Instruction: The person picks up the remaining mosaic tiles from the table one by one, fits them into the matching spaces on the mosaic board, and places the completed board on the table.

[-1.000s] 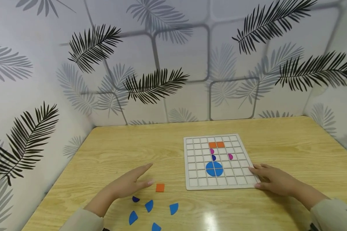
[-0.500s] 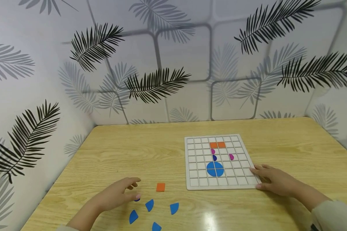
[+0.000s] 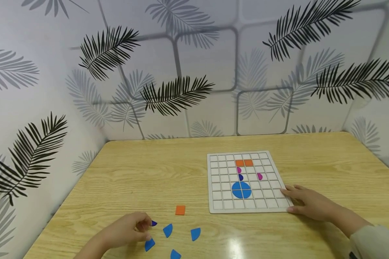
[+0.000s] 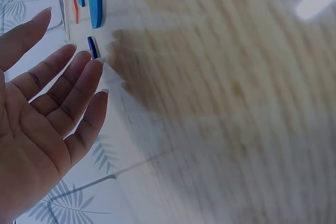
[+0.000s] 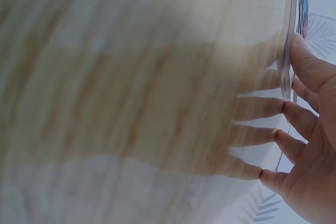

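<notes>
My left hand (image 3: 126, 230) hovers low over the table's near left with loosely bent fingers. In the left wrist view a gap shows between its thumb and fingers, and nothing lies in it. Just past its fingertips is a dark blue half-circle piece (image 3: 153, 223), partly hidden. Below the thumb lies a blue quarter-circle piece (image 3: 150, 245). My right hand (image 3: 311, 203) rests at the near right corner of a white grid board (image 3: 210, 183), thumb and fingertips touching its edge. On the board are two orange squares (image 3: 244, 163), two magenta half-circles (image 3: 260, 176), a dark blue half-circle (image 3: 241, 177) and a blue circle of quarters (image 3: 241, 190).
Between the left hand and the board lie a loose orange square (image 3: 180, 210) and more blue quarter-circles (image 3: 195, 234). Another blue quarter-circle (image 3: 175, 254) is at the bottom of the head view. A leaf-patterned wall (image 3: 210, 108) stands behind the wooden table (image 3: 162, 158).
My left hand has drawn back toward me and down, from beside the orange square to the dark blue half-circle, its fingers bending more. The right hand has stayed at the board's corner.
</notes>
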`<state>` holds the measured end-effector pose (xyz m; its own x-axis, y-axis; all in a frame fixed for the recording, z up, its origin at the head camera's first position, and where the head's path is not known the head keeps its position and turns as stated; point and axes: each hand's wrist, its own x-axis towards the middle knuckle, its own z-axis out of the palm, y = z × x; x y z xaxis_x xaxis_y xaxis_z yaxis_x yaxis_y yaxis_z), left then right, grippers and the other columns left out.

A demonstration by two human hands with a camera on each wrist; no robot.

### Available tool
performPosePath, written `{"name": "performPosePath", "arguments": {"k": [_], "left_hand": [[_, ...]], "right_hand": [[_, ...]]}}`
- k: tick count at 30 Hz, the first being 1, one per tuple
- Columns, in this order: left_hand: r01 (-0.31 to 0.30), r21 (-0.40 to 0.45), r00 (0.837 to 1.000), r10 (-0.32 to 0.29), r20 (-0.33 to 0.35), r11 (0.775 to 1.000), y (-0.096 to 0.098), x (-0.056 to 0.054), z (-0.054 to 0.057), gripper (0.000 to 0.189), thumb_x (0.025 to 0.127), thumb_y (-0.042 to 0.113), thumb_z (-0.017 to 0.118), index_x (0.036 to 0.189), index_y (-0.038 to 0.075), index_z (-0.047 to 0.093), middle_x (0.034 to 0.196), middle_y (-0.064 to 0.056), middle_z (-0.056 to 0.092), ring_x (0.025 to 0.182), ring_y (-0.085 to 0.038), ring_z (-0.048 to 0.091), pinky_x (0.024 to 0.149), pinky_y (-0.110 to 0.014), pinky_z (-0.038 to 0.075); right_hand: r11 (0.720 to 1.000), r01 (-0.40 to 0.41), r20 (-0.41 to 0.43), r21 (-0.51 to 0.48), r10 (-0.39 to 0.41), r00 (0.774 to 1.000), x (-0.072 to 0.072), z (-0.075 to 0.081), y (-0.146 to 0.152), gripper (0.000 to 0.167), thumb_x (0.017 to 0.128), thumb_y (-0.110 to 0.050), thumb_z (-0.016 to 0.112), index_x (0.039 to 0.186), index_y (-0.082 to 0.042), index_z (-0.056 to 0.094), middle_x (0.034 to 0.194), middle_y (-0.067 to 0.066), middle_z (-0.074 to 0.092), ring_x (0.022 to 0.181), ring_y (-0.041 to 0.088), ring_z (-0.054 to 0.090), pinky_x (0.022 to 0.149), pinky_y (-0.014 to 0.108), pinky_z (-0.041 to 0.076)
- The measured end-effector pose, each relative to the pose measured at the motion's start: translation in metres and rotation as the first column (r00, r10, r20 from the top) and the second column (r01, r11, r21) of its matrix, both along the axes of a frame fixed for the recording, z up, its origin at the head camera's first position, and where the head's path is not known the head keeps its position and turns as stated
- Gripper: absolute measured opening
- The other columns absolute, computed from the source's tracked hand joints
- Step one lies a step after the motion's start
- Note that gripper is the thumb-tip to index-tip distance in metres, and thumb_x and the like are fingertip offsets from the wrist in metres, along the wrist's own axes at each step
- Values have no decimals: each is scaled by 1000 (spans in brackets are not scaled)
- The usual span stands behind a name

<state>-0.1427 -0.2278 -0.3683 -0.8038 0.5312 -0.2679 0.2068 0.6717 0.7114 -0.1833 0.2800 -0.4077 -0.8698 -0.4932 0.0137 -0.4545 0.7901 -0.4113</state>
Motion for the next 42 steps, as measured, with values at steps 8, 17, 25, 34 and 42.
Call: {"name": "performPosePath", "arguments": {"k": [8,17,25,34,42], "left_hand": [[-13,21,999,12,41,1000,-2,2,-7,32,73,23,69,94,3,55,89,-2,54,77,-18,51,66,-29,43],[8,2,1000,-8,12,1000,5,6,-14,26,70,13,71,88,3,54,80,-1,50,70,-13,47,61,-24,42],[5,-35,1000,-6,-22,999,6,8,-18,21,71,13,69,84,7,54,76,1,50,66,-11,45,58,-24,40],[-8,-47,999,6,-50,999,5,12,-18,22,72,16,69,84,8,53,76,2,50,66,-9,46,58,-23,40],[-14,24,999,15,-39,1000,6,13,-20,20,72,12,68,83,9,52,75,2,50,64,-8,45,57,-23,40]], "right_hand": [[1000,-1,6,1,1,1000,1,1,0,64,77,-45,56,122,-1,47,124,27,39,112,48,30,85,58,26],[1000,-2,15,0,2,1000,0,0,1,66,77,-47,56,123,-1,46,124,27,39,112,49,29,85,59,26],[1000,-5,-4,-18,5,1000,1,0,2,64,77,-44,57,122,0,47,123,27,40,112,49,30,85,59,26],[1000,-13,-6,-20,13,1000,1,1,2,64,77,-46,56,122,-1,47,124,26,39,112,49,30,84,59,26],[1000,-8,5,-12,8,1000,0,-1,2,65,77,-46,56,123,-1,46,124,26,39,112,48,30,85,59,26]]}}
